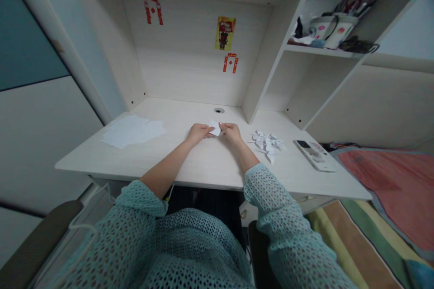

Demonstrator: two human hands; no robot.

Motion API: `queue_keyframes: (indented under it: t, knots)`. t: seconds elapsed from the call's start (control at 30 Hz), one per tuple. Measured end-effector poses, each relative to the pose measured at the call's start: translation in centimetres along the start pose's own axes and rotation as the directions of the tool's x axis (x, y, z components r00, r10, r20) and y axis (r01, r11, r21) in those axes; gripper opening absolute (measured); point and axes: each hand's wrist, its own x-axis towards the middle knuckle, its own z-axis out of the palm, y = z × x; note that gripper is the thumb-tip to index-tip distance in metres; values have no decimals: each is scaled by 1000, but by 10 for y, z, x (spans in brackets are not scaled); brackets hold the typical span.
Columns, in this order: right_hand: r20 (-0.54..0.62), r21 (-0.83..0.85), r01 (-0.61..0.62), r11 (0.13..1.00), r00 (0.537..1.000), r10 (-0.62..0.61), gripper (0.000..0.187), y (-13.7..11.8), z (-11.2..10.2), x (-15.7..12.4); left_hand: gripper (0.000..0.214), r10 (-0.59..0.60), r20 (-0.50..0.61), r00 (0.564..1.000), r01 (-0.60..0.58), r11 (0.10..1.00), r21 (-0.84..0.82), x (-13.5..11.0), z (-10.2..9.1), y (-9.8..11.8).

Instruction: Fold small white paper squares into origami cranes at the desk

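Observation:
A small white piece of paper (214,128), which looks folded, is held between my two hands over the middle of the desk. My left hand (200,132) pinches its left side between thumb and fingers. On the opposite side, my right hand (231,132) grips the paper's right edge with closed fingers. To the left lies a spread of white paper sheets (134,131), overlapping one another. A pile of small folded white paper pieces (267,143) sits to the right of my right hand.
A white phone (315,156) lies near the right end of the white desk (203,167). Behind my hands is a round cable hole (219,110). Cups with scissors and pens (339,27) stand on the right shelf. An upright panel (271,63) meets the desk at the back.

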Motion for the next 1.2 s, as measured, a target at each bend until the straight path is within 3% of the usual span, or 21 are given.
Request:
queue_keyframes:
  t: [0.13,0.33,0.47,0.63,0.97,1.1,1.2]
  knots:
    - [-95,-188,74,979,991,-93,46,-6,-1,-4,36,78,18,997,-78,997,21,0,0,-2]
    - [-62,-187,121,975,989,-134,46,-11,4,-9,42,177,-11,984,-176,981,86,-4,-1,-1]
    - [-130,-217,104,971,982,-134,42,-11,5,-9,42,148,-31,989,-143,982,126,-6,0,2]
    - [-186,-287,69,955,975,-126,41,-8,-1,-5,31,66,44,997,-66,998,6,-7,6,5]
    - [-190,-261,71,963,974,-124,43,-11,-2,-7,22,83,29,996,-79,992,-93,-1,6,-1]
    - [-186,-227,78,971,975,-122,41,-11,-2,-6,25,152,49,987,-150,988,-27,-4,7,-2]
    - [-183,-291,126,948,966,-184,39,-12,-3,-7,26,125,81,989,-125,992,-5,-6,8,-2]
